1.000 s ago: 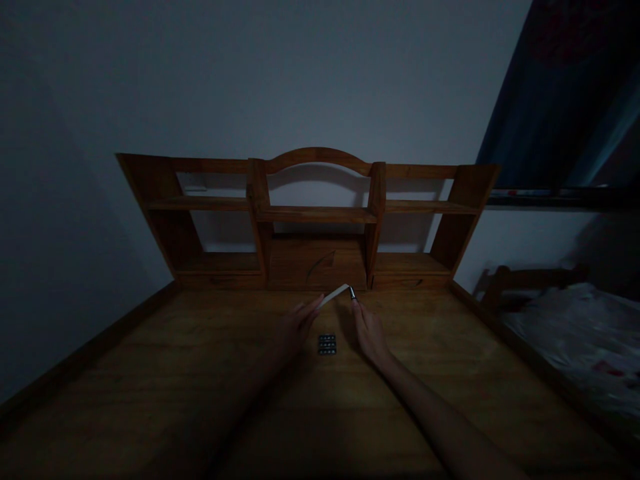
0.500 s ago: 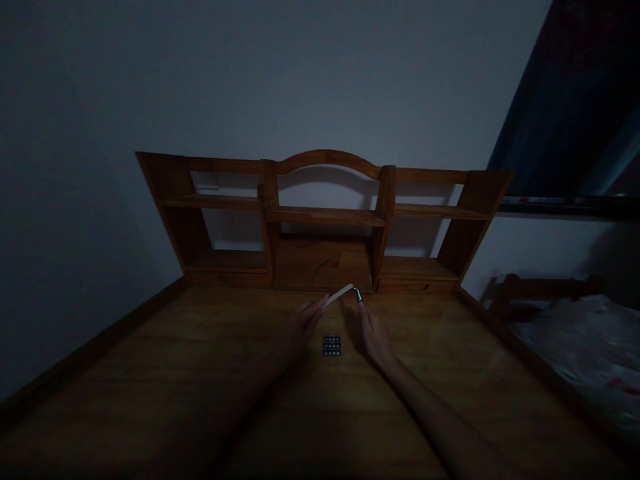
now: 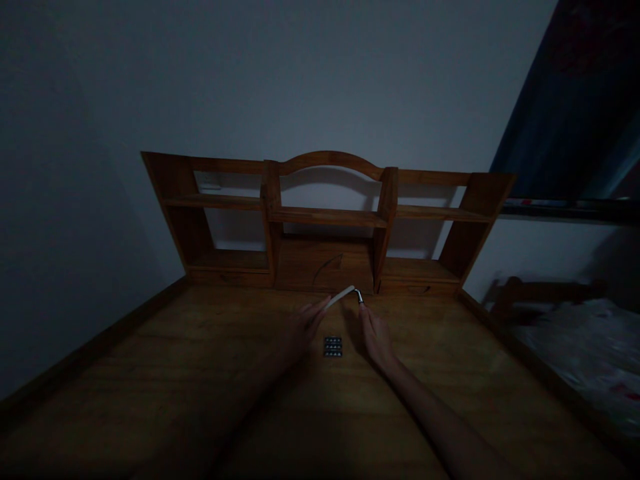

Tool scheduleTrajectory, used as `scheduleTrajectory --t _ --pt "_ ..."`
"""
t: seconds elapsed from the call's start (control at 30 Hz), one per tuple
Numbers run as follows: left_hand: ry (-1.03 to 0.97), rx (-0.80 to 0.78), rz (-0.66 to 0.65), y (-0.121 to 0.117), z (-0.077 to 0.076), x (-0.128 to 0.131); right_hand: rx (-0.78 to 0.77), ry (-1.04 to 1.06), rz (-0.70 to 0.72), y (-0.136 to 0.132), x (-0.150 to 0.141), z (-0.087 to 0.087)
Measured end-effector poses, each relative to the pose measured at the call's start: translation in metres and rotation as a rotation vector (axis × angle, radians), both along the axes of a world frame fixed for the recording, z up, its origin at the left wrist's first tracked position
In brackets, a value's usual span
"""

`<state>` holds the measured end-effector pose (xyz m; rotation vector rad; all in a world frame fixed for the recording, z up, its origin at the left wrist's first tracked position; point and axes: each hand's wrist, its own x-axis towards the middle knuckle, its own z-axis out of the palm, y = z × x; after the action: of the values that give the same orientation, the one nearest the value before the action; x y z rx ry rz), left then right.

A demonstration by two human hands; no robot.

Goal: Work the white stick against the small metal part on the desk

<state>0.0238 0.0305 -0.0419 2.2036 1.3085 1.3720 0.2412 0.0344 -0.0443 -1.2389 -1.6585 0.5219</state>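
Note:
A thin, pale, straight stick [image 3: 343,295] is pinched in my left hand [image 3: 306,323], slanting up to the right. My right hand [image 3: 376,333] is closed around a slim tool with a shiny, bent metal neck [image 3: 359,296]. The neck's tip is at the far end of the stick; whether they touch I cannot tell. Below and between my hands, a small dark block with rows of shiny spots [image 3: 333,347] lies on the wooden desk [image 3: 320,413]. Dim light hides the finer details of the tool and block.
A wooden shelf unit [image 3: 327,215] with several compartments stands along the desk's back edge, against the wall [image 3: 320,80]. Raised edges run along the desk's left and right sides. Right of the desk is a bed with plastic-looking covering [image 3: 580,340], below a dark curtain [image 3: 565,113].
The whole view has shifted very slightly, so everything sits a little further right. Both hands keep their grips, and the stick and metal tip stay close together.

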Motion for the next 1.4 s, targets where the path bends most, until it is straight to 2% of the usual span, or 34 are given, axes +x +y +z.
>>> scheduleTrajectory --t 0.23,0.4,0.57,0.73,1.4 --pt "-0.027 -0.008 0.033 -0.0016 0.0035 -0.002 0.002 0.019 0.009 0.0001 0.0006 -0.0002" --pt "-0.048 -0.04 -0.022 -0.0019 0.0047 -0.001 0.016 0.018 0.0 -0.0008 -0.0003 0.0004" --pt "-0.098 -0.065 -0.01 0.0019 -0.0001 -0.0018 0.025 -0.007 -0.014 -0.0003 0.001 0.0004" --pt "-0.131 -0.064 -0.022 -0.0003 0.0025 -0.0028 0.024 -0.034 -0.003 -0.0014 0.0019 0.0024" --pt "-0.056 -0.014 0.005 -0.0062 0.0067 -0.0017 0.068 -0.018 -0.011 0.0013 0.0024 -0.0006"
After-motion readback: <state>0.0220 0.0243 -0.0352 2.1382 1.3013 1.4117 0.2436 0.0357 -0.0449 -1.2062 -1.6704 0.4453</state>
